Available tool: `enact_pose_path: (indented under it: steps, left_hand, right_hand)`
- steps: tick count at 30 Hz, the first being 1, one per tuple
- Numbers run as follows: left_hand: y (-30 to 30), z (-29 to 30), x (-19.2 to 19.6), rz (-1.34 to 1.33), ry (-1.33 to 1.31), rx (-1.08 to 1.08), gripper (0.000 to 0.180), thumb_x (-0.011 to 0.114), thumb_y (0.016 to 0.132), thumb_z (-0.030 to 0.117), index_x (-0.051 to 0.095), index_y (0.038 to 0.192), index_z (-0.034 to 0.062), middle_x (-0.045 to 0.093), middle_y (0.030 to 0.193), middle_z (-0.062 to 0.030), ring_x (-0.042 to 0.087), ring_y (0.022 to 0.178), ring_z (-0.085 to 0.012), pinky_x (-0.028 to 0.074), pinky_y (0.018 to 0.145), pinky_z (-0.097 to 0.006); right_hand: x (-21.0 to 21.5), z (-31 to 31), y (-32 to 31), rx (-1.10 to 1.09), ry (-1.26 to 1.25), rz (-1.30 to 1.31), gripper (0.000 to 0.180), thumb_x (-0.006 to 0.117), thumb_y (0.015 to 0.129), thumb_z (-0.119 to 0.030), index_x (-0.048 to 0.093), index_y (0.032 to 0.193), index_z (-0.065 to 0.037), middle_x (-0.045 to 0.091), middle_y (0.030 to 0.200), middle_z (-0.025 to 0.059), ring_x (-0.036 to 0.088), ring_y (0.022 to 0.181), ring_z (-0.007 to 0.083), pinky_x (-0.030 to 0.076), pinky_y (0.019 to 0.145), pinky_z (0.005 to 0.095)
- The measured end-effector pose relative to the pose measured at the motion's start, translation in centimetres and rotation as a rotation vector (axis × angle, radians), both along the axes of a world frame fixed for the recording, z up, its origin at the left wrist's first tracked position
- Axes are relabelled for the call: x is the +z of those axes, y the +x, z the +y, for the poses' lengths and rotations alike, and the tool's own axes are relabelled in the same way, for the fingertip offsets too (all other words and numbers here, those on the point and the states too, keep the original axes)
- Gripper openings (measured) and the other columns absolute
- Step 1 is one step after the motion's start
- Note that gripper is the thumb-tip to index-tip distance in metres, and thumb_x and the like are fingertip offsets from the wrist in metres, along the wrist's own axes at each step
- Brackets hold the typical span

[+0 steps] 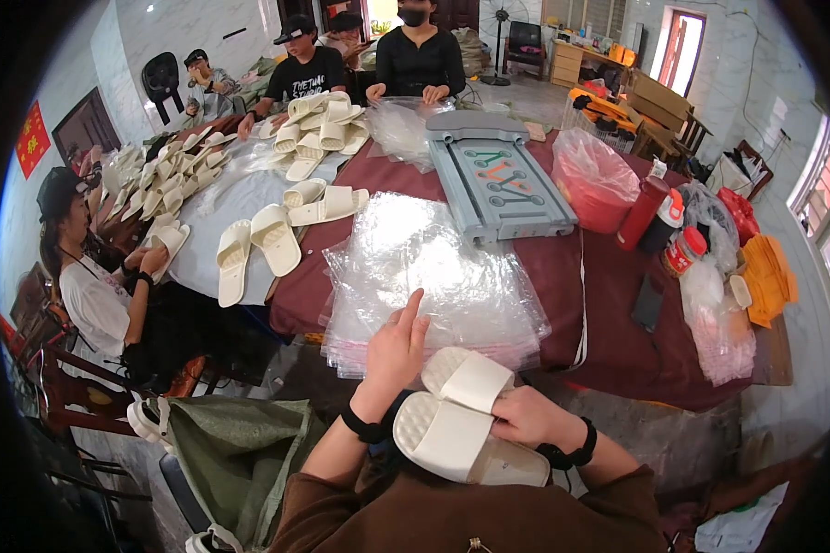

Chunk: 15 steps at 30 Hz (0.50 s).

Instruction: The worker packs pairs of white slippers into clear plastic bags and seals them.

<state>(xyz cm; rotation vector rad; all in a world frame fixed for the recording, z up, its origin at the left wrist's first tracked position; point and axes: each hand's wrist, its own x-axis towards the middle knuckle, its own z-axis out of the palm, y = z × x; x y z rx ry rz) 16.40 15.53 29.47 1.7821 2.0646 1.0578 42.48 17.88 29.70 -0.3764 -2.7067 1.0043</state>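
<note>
Here, a person's 2 bare hands are apart, near the close edge of a bench covered in burgundy cloth. The right hand is clamped on a pair of cream slippers, holding them by the straps, 1 partly over the other, in front of the person's body. The left hand holds nothing; its index finger points out over a stack of clear plastic bags. Whether the fingertip touches the top bag, I cannot tell.

Behind the stack lies a grey folded plastic panel with coloured shapes. To the right are a red basin under clear plastic and a red bottle. To the left, more cream slippers lie loose and in heaps. At the far left, a seated co-worker handles 1 slipper.
</note>
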Motion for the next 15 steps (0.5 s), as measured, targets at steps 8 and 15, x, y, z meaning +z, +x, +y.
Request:
enact_pose_path:
  steps: [8, 15]
  left_hand:
    - [-0.8, -0.5, 1.0, -0.036, 0.072, -0.184, 0.047, 0.049, 0.101, 0.027, 0.046, 0.147, 0.0171, 0.061, 0.122, -0.026, 0.063, 0.1, -0.0434, 0.051, 0.085, -0.048]
    - [-1.1, -1.4, 1.9, 0.395, 0.168, -0.289, 0.054, 0.06, 0.092, 0.019, 0.049, 0.145, 0.0192, 0.038, 0.152, -0.022, 0.046, 0.13, -0.0449, 0.042, 0.106, -0.051]
  right_hand:
    - [0.6, 0.3, -0.3, -0.073, 0.036, 0.041, 0.025, 0.067, 0.085, -0.02, 0.065, 0.101, 0.0, 0.065, 0.088, 0.0214, 0.064, 0.079, 0.0398, 0.051, 0.068, 0.0454]
    - [0.0, 1.4, 0.4, -0.614, 0.272, 0.119, 0.021, 0.068, 0.084, -0.016, 0.06, 0.081, 0.003, 0.061, 0.07, 0.0206, 0.063, 0.067, 0.04, 0.049, 0.061, 0.0472]
